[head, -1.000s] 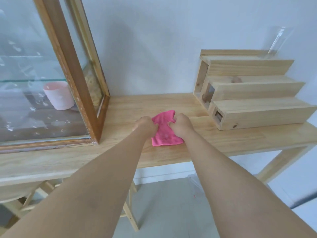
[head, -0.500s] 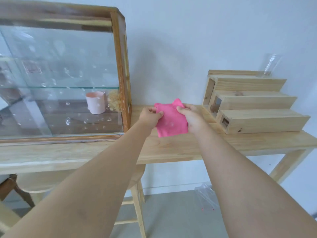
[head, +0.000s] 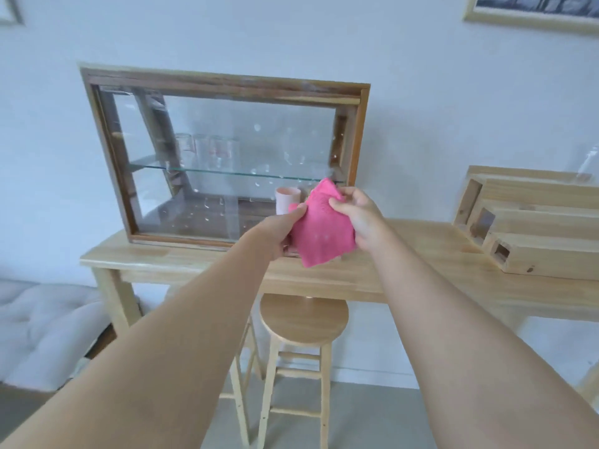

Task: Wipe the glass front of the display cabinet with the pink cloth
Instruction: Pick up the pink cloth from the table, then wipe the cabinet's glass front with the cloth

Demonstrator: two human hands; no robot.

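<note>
You are holding the pink cloth (head: 321, 231) up between both hands, left hand (head: 281, 233) and right hand (head: 358, 218) (fingers pinching its upper edge), before the spotted glass front (head: 227, 170) of the display cabinet (head: 223, 82).

Crumpled pink cloth (head: 321, 228) hangs in front of the cabinet's (head: 223, 157) lower right corner; the upright cabinet's glass (head: 240, 150) is droplet-speckled.

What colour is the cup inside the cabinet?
Pale pink cup, on the cabinet floor; head view, the only one.
</note>
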